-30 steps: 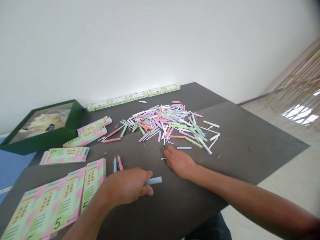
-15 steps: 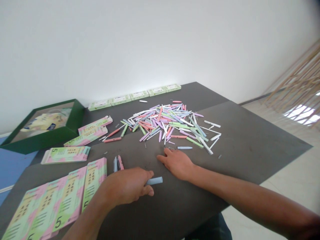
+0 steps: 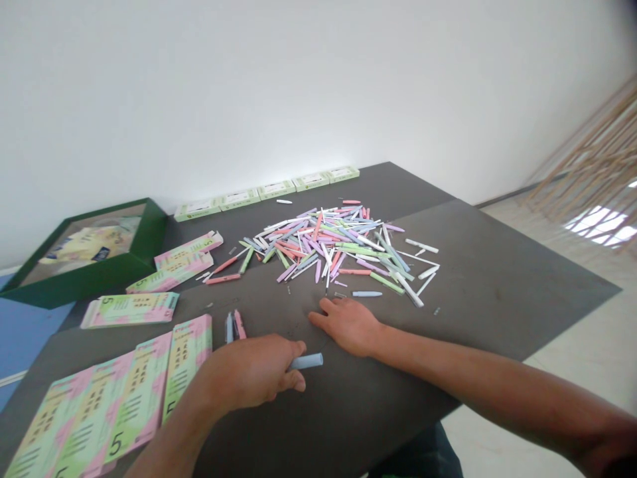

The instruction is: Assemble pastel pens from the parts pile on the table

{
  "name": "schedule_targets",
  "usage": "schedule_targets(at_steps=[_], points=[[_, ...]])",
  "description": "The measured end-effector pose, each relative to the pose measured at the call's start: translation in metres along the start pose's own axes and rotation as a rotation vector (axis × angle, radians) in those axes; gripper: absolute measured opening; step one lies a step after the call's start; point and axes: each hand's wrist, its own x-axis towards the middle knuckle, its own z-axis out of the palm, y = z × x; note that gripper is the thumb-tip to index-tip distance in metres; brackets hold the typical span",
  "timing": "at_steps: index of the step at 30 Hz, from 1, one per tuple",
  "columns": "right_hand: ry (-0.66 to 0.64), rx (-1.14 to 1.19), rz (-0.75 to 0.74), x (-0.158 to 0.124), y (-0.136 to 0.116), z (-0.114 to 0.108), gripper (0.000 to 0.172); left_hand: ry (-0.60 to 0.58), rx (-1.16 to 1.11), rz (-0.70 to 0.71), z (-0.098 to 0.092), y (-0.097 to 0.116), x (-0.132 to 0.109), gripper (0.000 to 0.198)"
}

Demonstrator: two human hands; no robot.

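Observation:
My left hand (image 3: 253,372) is closed around a light blue pen barrel (image 3: 307,361), whose round end sticks out between thumb and fingers. My right hand (image 3: 348,325) rests low on the dark table, its thumb apart from the other fingers. Its fingertips lie at the near edge of a heap of pen parts (image 3: 318,242), close to the dark tip of a white refill (image 3: 327,282) and a small clear piece (image 3: 340,295). Just beyond that hand lies a light blue barrel (image 3: 367,293). Behind my left hand are a blue pen (image 3: 229,327) and a pink pen (image 3: 239,324).
Printed pink-and-green boxes (image 3: 139,392) lie side by side at the near left, with several more (image 3: 130,309) behind them. A green open box (image 3: 144,245) holding plastic packets stands at the far left. Pale green boxes (image 3: 239,198) line the wall.
My right hand has shifted very slightly left on the table. My left hand keeps its hold on the blue barrel, almost unmoved.

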Motion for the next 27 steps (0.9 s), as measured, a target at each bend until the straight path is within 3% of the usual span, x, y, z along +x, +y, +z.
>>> schedule_targets(at_steps=[10, 17, 22, 27], points=[[0.033, 0.101, -0.004, -0.003, 0.008, 0.004, 0.017, 0.011, -0.004, 0.031, 0.0, -0.002, 0.0, 0.038], [0.195, 0.533, 0.179, 0.003, 0.023, 0.013, 0.013, 0.037, 0.024, 0.018, 0.001, -0.001, -0.001, 0.037], [0.271, 0.806, 0.265, 0.01, 0.042, 0.006, 0.008, 0.053, 0.023, 0.03, 0.003, -0.003, 0.0, 0.032], [0.163, 0.833, 0.212, 0.014, 0.051, -0.004, 0.013, 0.044, 0.026, 0.04, 0.003, -0.002, 0.002, 0.032]])
